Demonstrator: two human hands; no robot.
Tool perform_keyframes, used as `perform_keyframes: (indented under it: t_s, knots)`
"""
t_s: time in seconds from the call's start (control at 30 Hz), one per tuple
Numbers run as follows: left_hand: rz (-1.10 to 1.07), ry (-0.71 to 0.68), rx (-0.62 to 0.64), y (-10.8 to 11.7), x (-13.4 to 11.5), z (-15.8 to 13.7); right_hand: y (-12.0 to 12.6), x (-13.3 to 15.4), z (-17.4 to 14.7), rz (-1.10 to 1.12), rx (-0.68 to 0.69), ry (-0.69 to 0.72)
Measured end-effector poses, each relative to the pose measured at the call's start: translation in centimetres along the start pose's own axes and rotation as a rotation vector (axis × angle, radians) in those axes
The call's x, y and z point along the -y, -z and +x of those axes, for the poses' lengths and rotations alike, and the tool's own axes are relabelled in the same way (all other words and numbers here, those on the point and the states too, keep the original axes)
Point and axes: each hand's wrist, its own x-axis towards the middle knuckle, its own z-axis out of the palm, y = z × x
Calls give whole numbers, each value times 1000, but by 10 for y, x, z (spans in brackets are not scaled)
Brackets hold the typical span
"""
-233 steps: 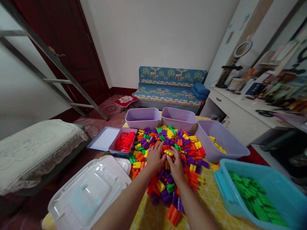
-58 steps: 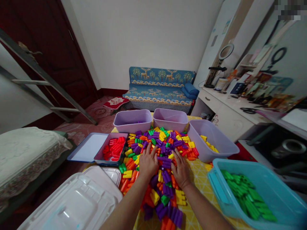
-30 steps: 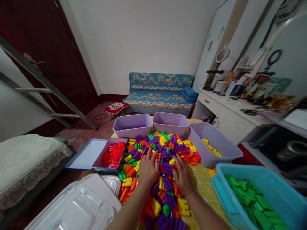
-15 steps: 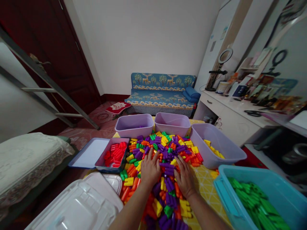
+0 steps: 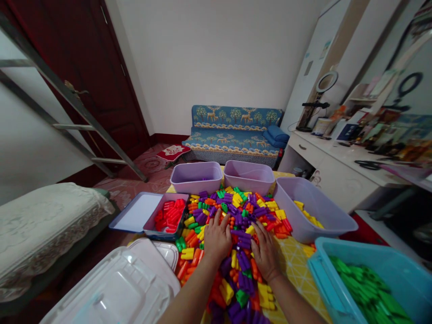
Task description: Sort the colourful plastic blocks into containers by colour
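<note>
Flat hands [image 5: 241, 243] on knobbly plastic blocks [image 5: 236, 211]

Glossy, smooth plastic blocks [image 5: 236, 216] heap on a matt yellow patterned tablecloth [image 5: 297, 265], with satiny lilac plastic tubs [image 5: 196, 176] at twelve o'clock, a clear shiny plastic lid [image 5: 114, 288] at eight, and lacy cloth [image 5: 43, 225] at nine.
</note>
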Motion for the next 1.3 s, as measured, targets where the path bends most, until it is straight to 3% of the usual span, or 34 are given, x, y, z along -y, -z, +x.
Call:
perform_keyframes:
  t_s: [1.3]
  knots:
    - [27,-18,11,0,0,1,1,2,1,47,-9,-25]
